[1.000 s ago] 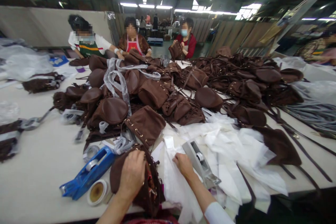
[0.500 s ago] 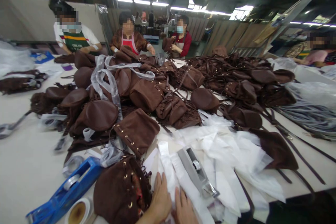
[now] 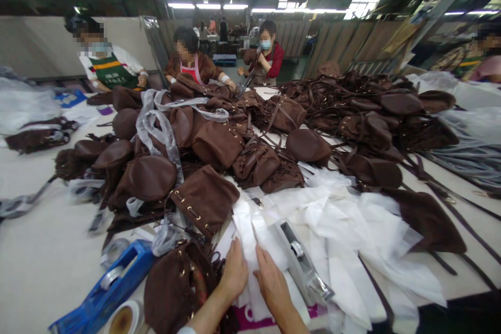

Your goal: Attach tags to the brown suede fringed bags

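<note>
My left hand (image 3: 235, 270) lies on a white plastic strip (image 3: 248, 240) at the bottom centre, fingers stretched forward. Just right of it, my right hand (image 3: 270, 275) rests flat on the same white sheeting, its fingers extended. The strip runs between both hands. A grey tape dispenser (image 3: 299, 258) sits right of my right hand. Left of my left hand is a dark brown bag (image 3: 172, 287) with gold eyelets. Another brown bag (image 3: 207, 198) lies beyond the hands.
A blue tape dispenser (image 3: 105, 284) and a tape roll (image 3: 122, 319) are at the lower left. Brown bags (image 3: 309, 146) are heaped across the table (image 3: 27, 250). White plastic sheets (image 3: 344, 214) spread to the right. Several people stand beyond the table.
Both hands have moved slightly forward along the white strip, and more of the forearms shows. A purple item now shows beneath the sheeting. The people at the back have shifted their arms.
</note>
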{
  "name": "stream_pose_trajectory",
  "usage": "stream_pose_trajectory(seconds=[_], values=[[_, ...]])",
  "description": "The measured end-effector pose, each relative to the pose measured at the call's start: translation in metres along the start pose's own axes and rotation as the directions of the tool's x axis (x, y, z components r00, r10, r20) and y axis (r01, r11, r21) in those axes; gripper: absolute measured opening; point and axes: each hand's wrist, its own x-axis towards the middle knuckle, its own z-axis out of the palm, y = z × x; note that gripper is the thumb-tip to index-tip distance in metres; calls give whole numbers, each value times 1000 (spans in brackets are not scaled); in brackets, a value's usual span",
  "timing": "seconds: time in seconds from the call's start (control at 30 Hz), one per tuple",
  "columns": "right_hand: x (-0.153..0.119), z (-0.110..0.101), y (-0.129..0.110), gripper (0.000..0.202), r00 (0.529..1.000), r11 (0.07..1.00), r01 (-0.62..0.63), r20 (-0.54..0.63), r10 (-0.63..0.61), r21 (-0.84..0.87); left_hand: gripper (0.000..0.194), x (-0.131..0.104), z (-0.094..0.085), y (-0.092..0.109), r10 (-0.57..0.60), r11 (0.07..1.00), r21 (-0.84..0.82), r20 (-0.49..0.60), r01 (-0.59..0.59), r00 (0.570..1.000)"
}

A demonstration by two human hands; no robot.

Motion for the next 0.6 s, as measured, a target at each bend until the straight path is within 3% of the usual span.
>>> stream_pose_trajectory(seconds=[0.17,0.33,0.6], values=[[-3,-11,-8,63,999,992,-24,24,27,-127,78,-11,7,3,-64,997,31,30,64,997],[14,-8,-8,20,997,989,-30,63,39,-143,73,-11,6,6,-86,995,49,30,85,996],[20,-25,-11,27,997,991,-1,71,11,-135,64,-16,-5,10,-111,992,53,-51,114,993]])
